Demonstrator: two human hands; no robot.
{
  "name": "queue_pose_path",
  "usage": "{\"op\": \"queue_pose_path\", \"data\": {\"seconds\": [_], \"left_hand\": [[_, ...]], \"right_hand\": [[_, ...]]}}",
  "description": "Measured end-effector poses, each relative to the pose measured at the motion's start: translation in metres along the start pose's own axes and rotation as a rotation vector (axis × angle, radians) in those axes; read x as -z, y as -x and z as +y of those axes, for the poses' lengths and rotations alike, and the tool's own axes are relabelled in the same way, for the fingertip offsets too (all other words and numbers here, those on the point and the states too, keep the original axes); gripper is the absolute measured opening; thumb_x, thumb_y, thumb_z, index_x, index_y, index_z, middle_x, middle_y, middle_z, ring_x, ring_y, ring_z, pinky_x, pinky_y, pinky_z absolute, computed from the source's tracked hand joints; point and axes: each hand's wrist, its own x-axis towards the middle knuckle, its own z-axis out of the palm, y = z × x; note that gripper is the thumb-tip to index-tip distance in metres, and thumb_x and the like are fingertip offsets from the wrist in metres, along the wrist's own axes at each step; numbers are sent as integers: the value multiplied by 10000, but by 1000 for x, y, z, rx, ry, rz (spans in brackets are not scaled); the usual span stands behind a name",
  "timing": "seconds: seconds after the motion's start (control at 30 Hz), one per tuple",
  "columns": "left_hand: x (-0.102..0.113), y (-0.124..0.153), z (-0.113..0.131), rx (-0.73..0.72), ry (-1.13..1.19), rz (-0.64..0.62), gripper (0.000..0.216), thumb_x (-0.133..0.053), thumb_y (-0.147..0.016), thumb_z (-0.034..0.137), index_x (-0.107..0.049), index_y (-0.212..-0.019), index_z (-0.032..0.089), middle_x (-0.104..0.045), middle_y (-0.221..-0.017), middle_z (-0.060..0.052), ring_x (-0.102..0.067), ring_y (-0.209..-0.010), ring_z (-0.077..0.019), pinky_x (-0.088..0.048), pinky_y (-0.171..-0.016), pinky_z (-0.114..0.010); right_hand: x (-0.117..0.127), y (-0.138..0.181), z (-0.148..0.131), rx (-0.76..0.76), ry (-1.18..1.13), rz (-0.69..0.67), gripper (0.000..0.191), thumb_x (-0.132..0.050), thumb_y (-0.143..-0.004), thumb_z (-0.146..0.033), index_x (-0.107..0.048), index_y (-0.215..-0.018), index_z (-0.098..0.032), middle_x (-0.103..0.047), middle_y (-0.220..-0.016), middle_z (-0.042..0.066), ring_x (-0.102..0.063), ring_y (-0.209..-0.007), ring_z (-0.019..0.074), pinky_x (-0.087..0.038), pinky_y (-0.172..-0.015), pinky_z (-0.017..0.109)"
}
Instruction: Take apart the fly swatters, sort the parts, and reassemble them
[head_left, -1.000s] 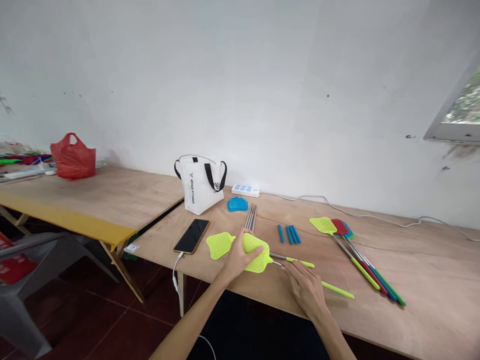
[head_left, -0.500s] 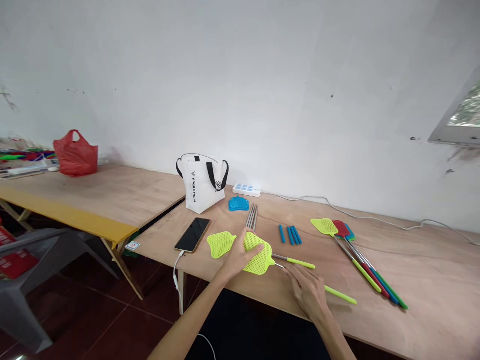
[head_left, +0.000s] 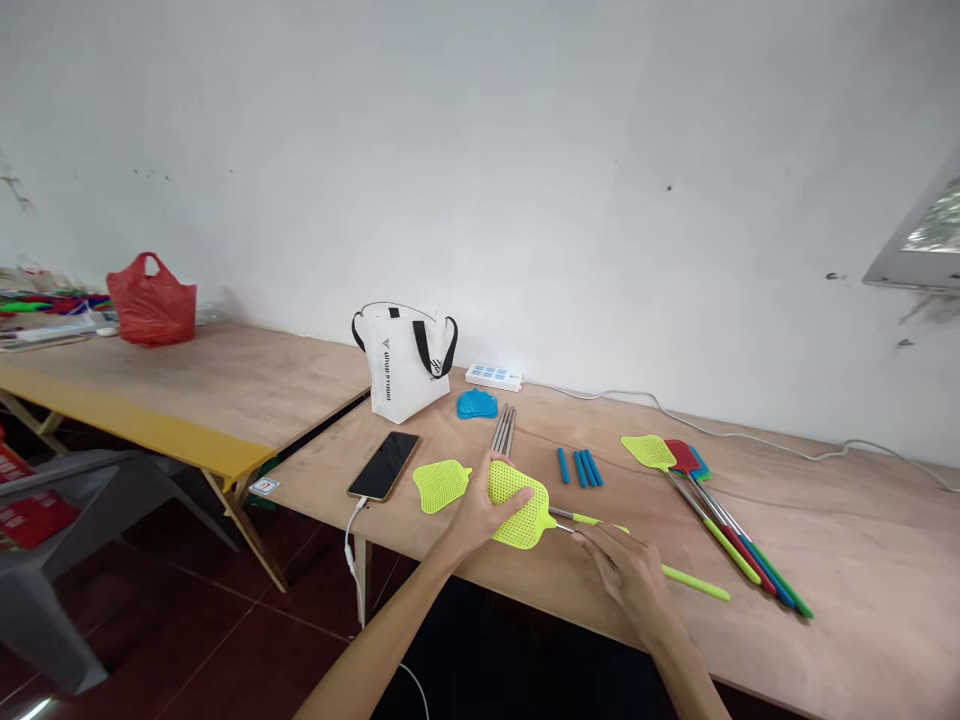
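My left hand [head_left: 480, 515] grips a yellow-green fly swatter head [head_left: 519, 498] just above the wooden table [head_left: 825, 560]. My right hand [head_left: 628, 572] pinches the thin metal rod [head_left: 564, 526] that meets the head's neck; the rod ends in a yellow-green handle [head_left: 694, 583]. A second rod with a yellow-green handle [head_left: 589, 519] lies just behind. A loose yellow-green swatter head [head_left: 439, 485] rests to the left of my left hand. Bare metal rods [head_left: 502, 430] and several blue handles [head_left: 579, 467] lie further back.
Finished swatters in yellow, red, blue and green [head_left: 712, 510] lie at the right. A phone [head_left: 384, 465] on a cable, a white tote bag [head_left: 405, 365], a blue swatter head [head_left: 477, 404] and a power strip [head_left: 493, 377] sit behind. A red plastic bag [head_left: 152, 300] stands on the left table.
Both hands stay on the swatter head and rod; my right hand has shifted slightly right along the rod. The camera view has tilted a little.
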Motion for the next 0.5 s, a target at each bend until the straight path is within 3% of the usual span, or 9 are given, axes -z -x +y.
{"op": "queue_pose_path", "data": {"seconds": [0.13,0.23,0.4,0.5], "left_hand": [[13,-5,-1,-8,-160,-58,363,-752,-818,420,-521,-1014,221,-571,-776,47,-560,-706,-140,-435,-631,-225],[23,-12,-4,29,-171,-3,370,-751,-810,474,-549,-976,211,-590,-768,42,-580,-708,-145,-440,-613,-220],[29,-17,-3,178,56,50,436,-808,-752,509,-574,-956,202,-653,-824,11,-663,-760,-176,-516,-627,-240],[27,-18,0,332,193,72,471,-873,-677,501,-609,-902,182,-705,-851,-33,-707,-783,-212,-560,-631,-270]], "right_hand": [[-9,-2,-5,-103,-13,-147,406,-371,-1071,-414,-739,-983,-267,-779,-874,14,-732,-742,187,-499,-625,275],[-18,-3,-7,-128,19,-158,402,-359,-1069,-443,-719,-1082,-268,-777,-943,26,-734,-859,208,-516,-715,298],[-18,-4,-3,-154,84,-105,417,-343,-1076,-419,-722,-1036,-249,-761,-940,41,-706,-841,198,-473,-675,289],[-11,-8,-6,-92,142,-51,363,-379,-1075,-347,-730,-1088,-253,-735,-874,40,-668,-805,193,-435,-695,294]]}}
